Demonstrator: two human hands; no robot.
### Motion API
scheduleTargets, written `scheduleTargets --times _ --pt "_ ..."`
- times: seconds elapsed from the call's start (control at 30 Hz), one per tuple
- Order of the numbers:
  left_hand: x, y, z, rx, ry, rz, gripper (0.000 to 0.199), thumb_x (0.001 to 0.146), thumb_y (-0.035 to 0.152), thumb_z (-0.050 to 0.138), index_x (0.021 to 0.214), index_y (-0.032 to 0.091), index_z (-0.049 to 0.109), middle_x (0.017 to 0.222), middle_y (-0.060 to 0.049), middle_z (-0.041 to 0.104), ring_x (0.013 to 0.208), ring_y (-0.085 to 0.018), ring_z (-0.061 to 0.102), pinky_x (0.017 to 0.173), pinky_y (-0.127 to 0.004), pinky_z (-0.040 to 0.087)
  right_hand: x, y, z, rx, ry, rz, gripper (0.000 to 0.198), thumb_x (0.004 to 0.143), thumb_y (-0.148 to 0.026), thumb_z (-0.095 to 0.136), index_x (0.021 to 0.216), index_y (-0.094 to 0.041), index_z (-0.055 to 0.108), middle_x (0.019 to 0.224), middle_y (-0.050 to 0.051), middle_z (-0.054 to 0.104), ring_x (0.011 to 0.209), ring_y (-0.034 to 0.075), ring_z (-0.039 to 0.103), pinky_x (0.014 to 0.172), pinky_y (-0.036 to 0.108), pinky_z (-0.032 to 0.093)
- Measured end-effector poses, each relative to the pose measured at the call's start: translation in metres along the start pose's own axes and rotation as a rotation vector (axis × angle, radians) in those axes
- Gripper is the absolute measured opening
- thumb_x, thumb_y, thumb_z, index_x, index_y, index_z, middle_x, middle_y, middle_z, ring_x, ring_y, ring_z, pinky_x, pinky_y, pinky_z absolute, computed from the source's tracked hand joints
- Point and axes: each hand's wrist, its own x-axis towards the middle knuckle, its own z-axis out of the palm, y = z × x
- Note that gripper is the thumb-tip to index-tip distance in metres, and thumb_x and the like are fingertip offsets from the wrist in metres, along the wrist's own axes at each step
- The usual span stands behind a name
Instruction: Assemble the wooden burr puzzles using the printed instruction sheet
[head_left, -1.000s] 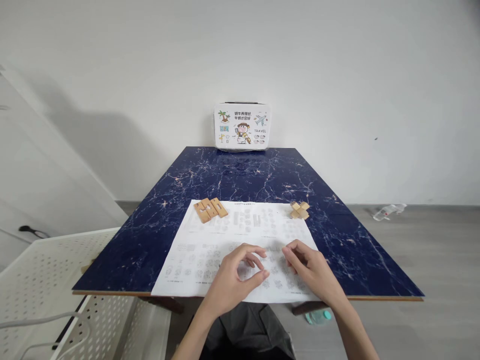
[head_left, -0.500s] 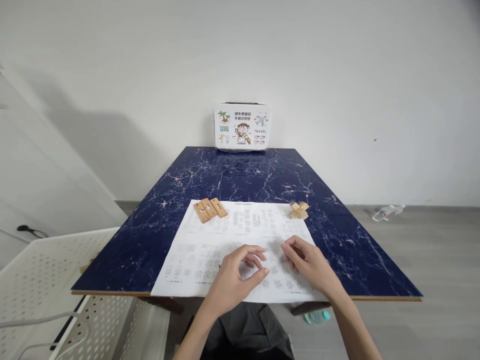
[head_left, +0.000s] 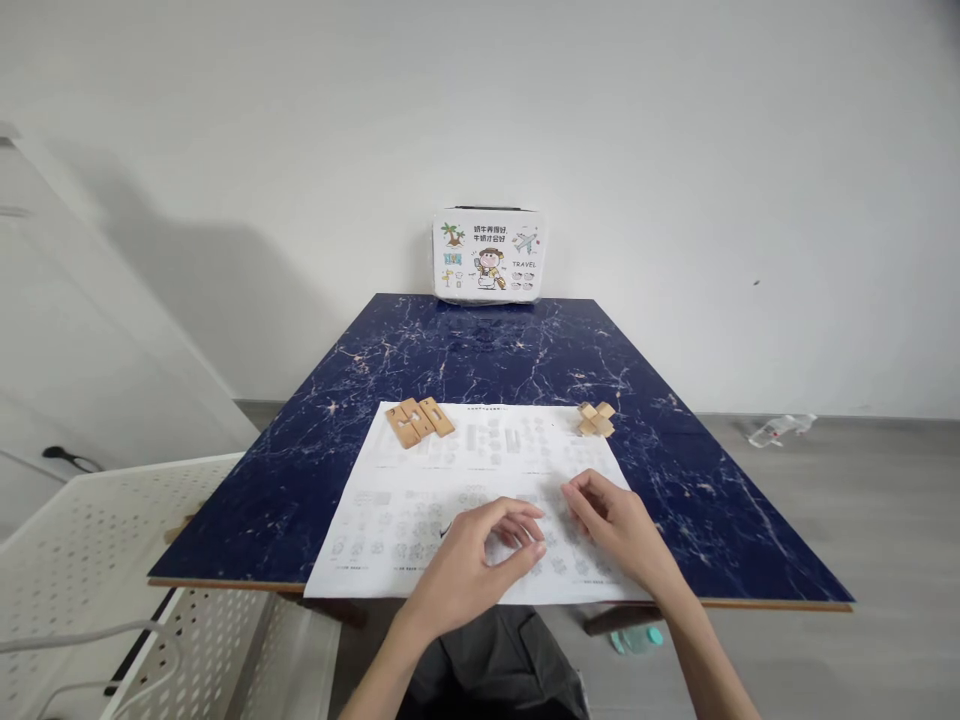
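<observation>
My left hand (head_left: 480, 560) hovers over or rests on the lower middle of a printed white sheet (head_left: 360, 520); its fingers curve, with a gap between them and the thumb, and nothing is in it. To its right, my right hand (head_left: 615, 525) has curled fingers with the thumb against the index finger. Its palm faces away, so anything inside is hidden. Flat wooden puzzle pieces (head_left: 420, 422) with cut-outs lie side by side on the sheet's upper left. An interlocking wooden burr puzzle (head_left: 596, 419) sits at the upper right corner. Neither hand touches the wooden things.
The dark blue marbled table (head_left: 480, 350) carries a white printed case (head_left: 489, 256) standing against the wall. A white perforated rack (head_left: 90, 530) with cables is at the left. On the floor lie a plastic bottle (head_left: 637, 638) and a crumpled clear wrapper (head_left: 781, 430).
My left hand has shifted slightly right and down, uncovering a small dark mark on the sheet. The right hand stays nearly still. The view has turned slightly.
</observation>
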Motion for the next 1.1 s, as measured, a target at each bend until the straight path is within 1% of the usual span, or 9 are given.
scheduleTargets --times 0.07,0.2,0.27,0.33,0.47,0.53,0.63,0.83,1.1 --pt "0.004 0.002 -0.011 0.109 0.008 0.040 0.023 0.099 0.035 0.063 0.120 0.029 0.068 0.107 -0.001 0.076 0.101 -0.019 0.070 0.093 -0.033 0.055 -0.001 0.000 0.002 -0.062 0.029 -0.031 0.040 0.100 -0.057 0.050 0.083 -0.022 0.057 0.061 -0.002 0.059 0.055 0.016 0.053 0.058 0.027 0.039" --pt "0.027 -0.015 -0.049 0.540 0.270 0.149 0.025 0.098 0.034 0.061 0.122 0.026 0.065 0.132 -0.008 0.064 0.130 -0.029 0.056 0.113 -0.048 0.043 -0.002 -0.001 0.003 -0.129 0.047 -0.077 0.037 0.102 -0.054 0.049 0.084 -0.022 0.058 0.063 -0.002 0.058 0.057 0.016 0.051 0.058 0.027 0.037" --pt "0.042 -0.032 -0.071 0.739 0.356 0.093 0.038 0.094 0.037 0.066 0.129 0.021 0.061 0.140 -0.015 0.057 0.140 -0.036 0.045 0.117 -0.056 0.038 -0.002 -0.002 0.003 -0.129 0.041 -0.079 0.037 0.102 -0.053 0.049 0.085 -0.022 0.058 0.064 -0.002 0.060 0.057 0.016 0.051 0.059 0.027 0.036" --pt "0.055 -0.051 -0.090 0.867 0.373 0.015 0.056 0.091 0.040 0.069 0.140 0.017 0.054 0.152 -0.021 0.047 0.149 -0.043 0.032 0.118 -0.061 0.033 -0.002 -0.003 0.003 -0.124 0.036 -0.078 0.036 0.102 -0.053 0.049 0.086 -0.022 0.058 0.065 -0.002 0.060 0.058 0.017 0.052 0.059 0.027 0.036" --pt "0.069 -0.080 -0.111 0.958 0.325 -0.150 0.076 0.094 0.062 0.058 0.158 0.024 0.039 0.170 -0.019 0.025 0.155 -0.053 0.015 0.118 -0.077 0.014 -0.003 -0.003 0.002 -0.110 0.019 -0.072 0.036 0.102 -0.053 0.048 0.085 -0.023 0.057 0.065 -0.001 0.060 0.059 0.017 0.052 0.060 0.028 0.037" --pt "0.069 -0.088 -0.113 0.954 0.280 -0.170 0.075 0.097 0.067 0.047 0.161 0.028 0.036 0.173 -0.015 0.022 0.157 -0.053 0.009 0.118 -0.078 0.012 -0.003 -0.003 0.002 -0.106 0.017 -0.073 0.036 0.103 -0.053 0.048 0.085 -0.023 0.056 0.065 -0.001 0.059 0.059 0.017 0.052 0.060 0.028 0.037" --pt "0.063 -0.090 -0.112 0.951 0.229 -0.119 0.072 0.101 0.067 0.039 0.162 0.030 0.036 0.174 -0.009 0.020 0.159 -0.049 0.005 0.122 -0.071 0.017 -0.003 -0.002 0.003 -0.106 0.020 -0.081 0.037 0.103 -0.053 0.047 0.085 -0.023 0.056 0.066 -0.001 0.059 0.060 0.018 0.052 0.060 0.028 0.037" --pt "0.045 -0.081 -0.102 0.948 0.182 -0.095 0.072 0.101 0.067 0.041 0.162 0.029 0.038 0.175 -0.007 0.019 0.159 -0.047 0.008 0.122 -0.068 0.022 -0.002 -0.001 0.002 -0.104 0.003 -0.084 0.037 0.103 -0.054 0.046 0.085 -0.023 0.056 0.065 -0.001 0.058 0.059 0.017 0.051 0.059 0.027 0.038" --pt "0.015 -0.076 -0.084 0.976 0.154 -0.012 0.068 0.103 0.064 0.040 0.163 0.032 0.035 0.175 -0.004 0.017 0.161 -0.042 0.006 0.126 -0.064 0.020 -0.003 -0.002 0.002 -0.119 0.022 -0.102 0.038 0.103 -0.053 0.047 0.083 -0.023 0.057 0.064 -0.002 0.058 0.059 0.017 0.052 0.058 0.027 0.038"
